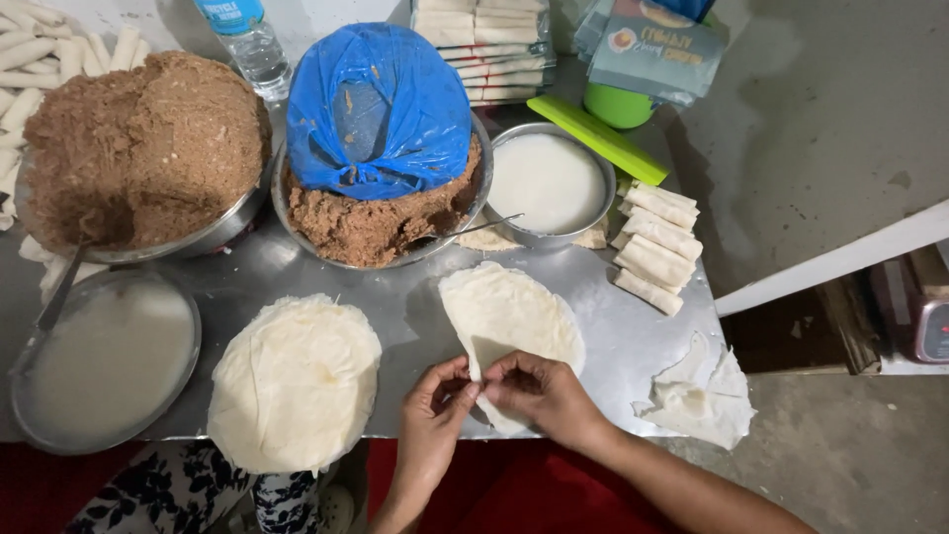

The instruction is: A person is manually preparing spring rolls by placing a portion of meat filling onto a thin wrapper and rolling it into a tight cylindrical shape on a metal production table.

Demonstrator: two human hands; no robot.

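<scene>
left hand (438, 394) and right hand (539, 388), fingertips together, pinch the round wrapper (514, 316) at its near edge

Steel table (395, 307) being loaded with wrappers, bowls and rolls

A round wrapper (509, 321) is being pinched at its near edge by the left hand (435, 400) and right hand (539, 391). A wrapper stack (295, 384) is lying left of the hands, a bowl of white liquid (104, 361) farther left. Beyond the hands, two bowls of brown filling (143, 148) (381, 222) and a second white bowl (549, 183) are sitting. Finished rolls (654, 247) and torn scraps (697, 400) are lying to the right.
</scene>
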